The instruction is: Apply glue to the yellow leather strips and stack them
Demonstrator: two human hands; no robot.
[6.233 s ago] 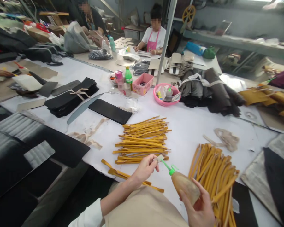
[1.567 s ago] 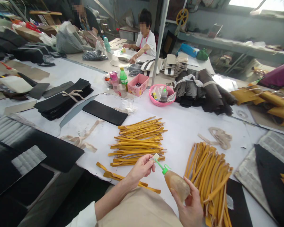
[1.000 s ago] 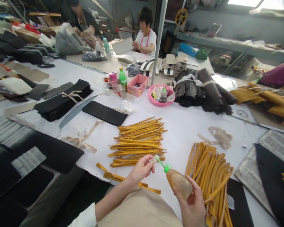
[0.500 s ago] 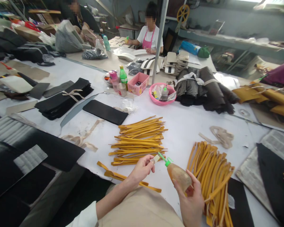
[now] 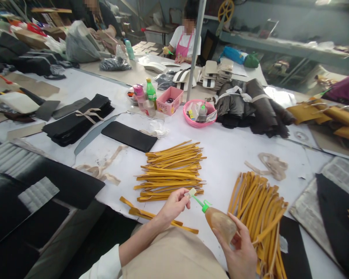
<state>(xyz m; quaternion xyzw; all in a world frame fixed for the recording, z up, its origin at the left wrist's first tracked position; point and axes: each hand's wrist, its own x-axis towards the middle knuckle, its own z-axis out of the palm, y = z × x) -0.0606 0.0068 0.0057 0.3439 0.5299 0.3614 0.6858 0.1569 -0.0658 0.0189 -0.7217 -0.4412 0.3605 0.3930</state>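
Observation:
Between the thumb and fingers of my left hand [image 5: 174,205] is a small pale tab [image 5: 191,192]. My right hand [image 5: 240,248] is wrapped round a squeeze bottle [image 5: 221,224] of amber liquid with a green nozzle. The nozzle's tip points at the tab and seems to touch it. Just beyond my left hand lies a row of mustard-yellow straps [image 5: 171,170]. A couple of loose yellow straps [image 5: 151,215] lie near the table edge, partly behind my left forearm. A bunch of yellow straps [image 5: 258,221] lies right beside my right hand.
Black panels [image 5: 129,135] and a tied black stack [image 5: 80,120] lie to the left. A pink basket [image 5: 200,123], a pink box [image 5: 170,101] and a green bottle [image 5: 150,91] stand farther back, near a metal pole [image 5: 195,50]. A co-worker [image 5: 184,40] sits across the table.
The bottle's nozzle has moved left and down, from beside the tab to its lower edge. My right hand has shifted slightly right and down; my left hand has barely moved.

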